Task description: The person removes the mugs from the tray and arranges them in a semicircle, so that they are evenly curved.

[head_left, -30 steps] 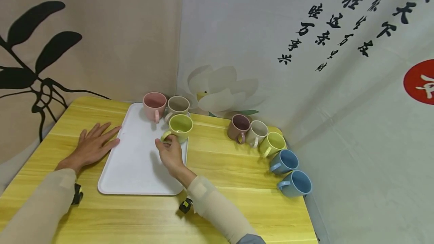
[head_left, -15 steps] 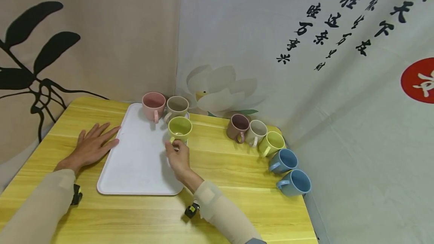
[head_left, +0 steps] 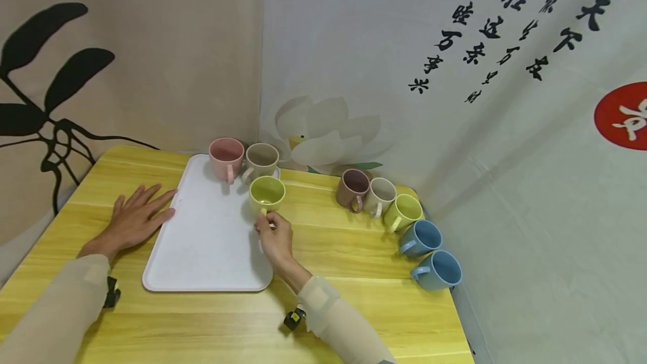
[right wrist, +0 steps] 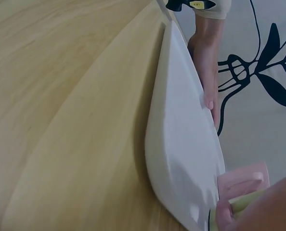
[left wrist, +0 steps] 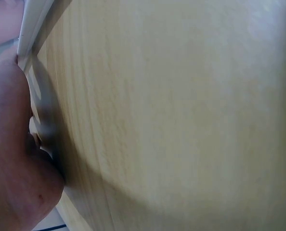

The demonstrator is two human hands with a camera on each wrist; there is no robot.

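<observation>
Thumb and fingers of my right hand [head_left: 277, 239] pinch the handle of a yellow-green mug [head_left: 267, 191], which is upright at the right side of a white tray [head_left: 212, 257]. Whether its base touches the tray is hard to tell. Just behind it on the tray stand a pink mug [head_left: 226, 163] and a grey-brown mug [head_left: 262, 160]. My left hand [head_left: 132, 223] lies on the table with fingers spread, fingertips touching the tray's left edge. In the right wrist view, the right hand [right wrist: 263, 209] covers most of the yellow-green mug.
Along the right side of the wooden table [head_left: 323, 263] stands a curved row of mugs: a maroon one [head_left: 349, 194], a white one [head_left: 378, 198], a yellow-green one [head_left: 402, 212] and two blue ones [head_left: 420, 240]. Printed fabric [head_left: 323, 44] hangs behind the table.
The yellow-green mug has turned so its handle points toward me rather than left, and sits slightly lower in view. My right hand swung rightward with the handle; my left hand stayed.
</observation>
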